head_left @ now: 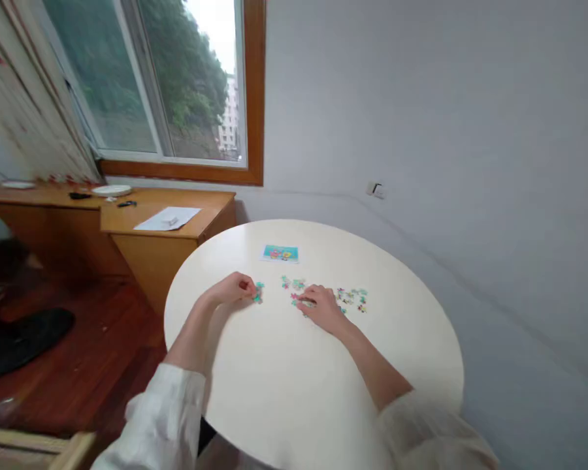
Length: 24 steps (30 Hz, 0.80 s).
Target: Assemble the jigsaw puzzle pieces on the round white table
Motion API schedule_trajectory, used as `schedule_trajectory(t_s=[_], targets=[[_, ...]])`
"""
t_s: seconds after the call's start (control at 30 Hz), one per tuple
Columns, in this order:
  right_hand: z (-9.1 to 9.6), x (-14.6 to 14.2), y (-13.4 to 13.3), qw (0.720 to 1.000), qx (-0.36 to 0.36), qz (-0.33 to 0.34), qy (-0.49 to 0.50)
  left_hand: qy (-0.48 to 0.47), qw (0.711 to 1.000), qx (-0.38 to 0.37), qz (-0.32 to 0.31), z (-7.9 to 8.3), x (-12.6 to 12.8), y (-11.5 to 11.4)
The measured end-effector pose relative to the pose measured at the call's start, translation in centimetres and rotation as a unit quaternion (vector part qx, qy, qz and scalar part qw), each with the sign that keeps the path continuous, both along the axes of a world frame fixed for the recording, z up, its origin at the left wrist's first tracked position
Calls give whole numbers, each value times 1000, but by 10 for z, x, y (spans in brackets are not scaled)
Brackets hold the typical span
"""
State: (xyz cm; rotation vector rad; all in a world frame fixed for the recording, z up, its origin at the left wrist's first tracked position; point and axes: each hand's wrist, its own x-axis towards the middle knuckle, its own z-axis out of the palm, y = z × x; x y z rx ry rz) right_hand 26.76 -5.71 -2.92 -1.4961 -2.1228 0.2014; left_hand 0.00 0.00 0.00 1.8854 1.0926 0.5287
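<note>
My left hand (235, 288) rests on the round white table (274, 378), its fingers curled in a pinch at a small teal puzzle piece (259, 292). My right hand (321, 305) lies fingers-down on a group of loose coloured puzzle pieces (351, 299) spread across the table's middle, fingertips pressed on pieces near its left side. More loose pieces (293, 283) lie just beyond the fingers. A small printed picture card (281, 253) lies flat farther back on the table. Both arms wear white sleeves.
A wooden desk (142, 241) stands to the left under a window, bearing a sheet of paper (167, 219), a white plate (111, 190) and small dark items. A grey wall with a socket (375, 190) runs behind the table. A dark object (22, 339) lies on the red wood floor.
</note>
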Motion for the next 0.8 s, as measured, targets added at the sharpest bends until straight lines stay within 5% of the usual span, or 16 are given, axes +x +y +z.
schedule_trajectory(t_s=[0.8], targets=[[6, -5, 0, 1000, 10, -1, 22, 98, 991, -16, 86, 0, -19, 9]])
